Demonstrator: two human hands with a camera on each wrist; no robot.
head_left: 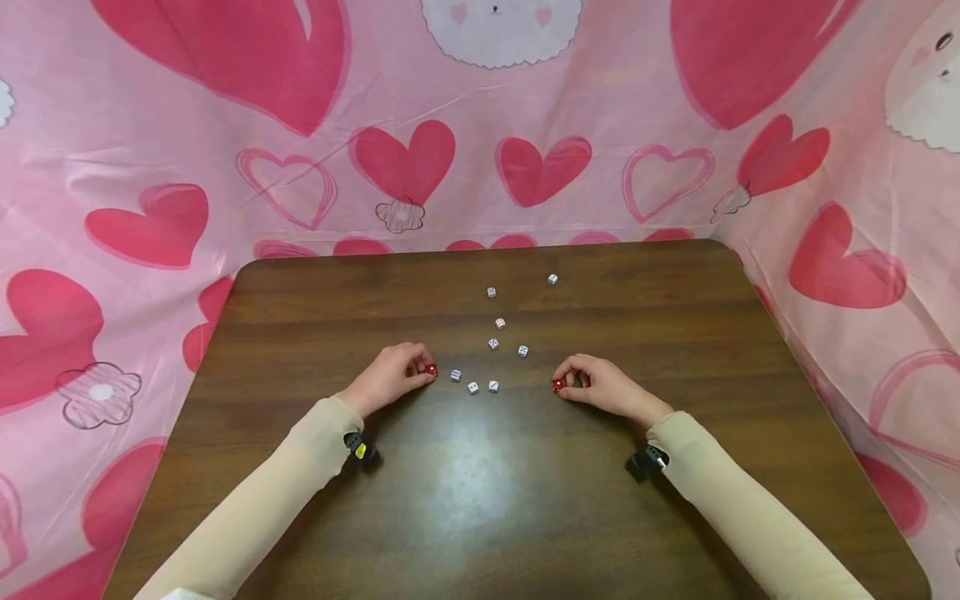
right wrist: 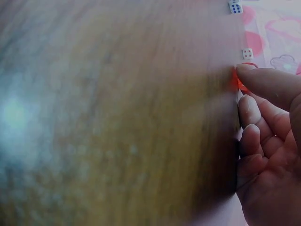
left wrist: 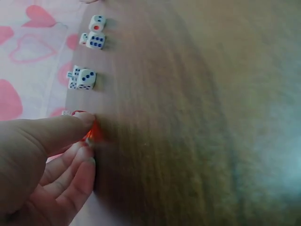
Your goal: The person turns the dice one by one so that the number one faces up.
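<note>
1. Plenty of pink heart-print cloth [head_left: 412, 92] hangs behind the table [head_left: 465, 533] and at both its sides; the tabletop is brown wood grain with 1 pale patch of glare.
2. 2 cream sleeves [head_left: 262, 487] reach in over the near edge.
3. 1 left hand [head_left: 390, 375] pinches the left red die [head_left: 432, 369] at the table, left of centre.
4. 1 right hand [head_left: 606, 388] pinches the right red die [head_left: 558, 385], well apart, right of centre.
5. 8 white dice [head_left: 493, 387] lie between the hands and farther back, 1 just beside the left red die.
</note>
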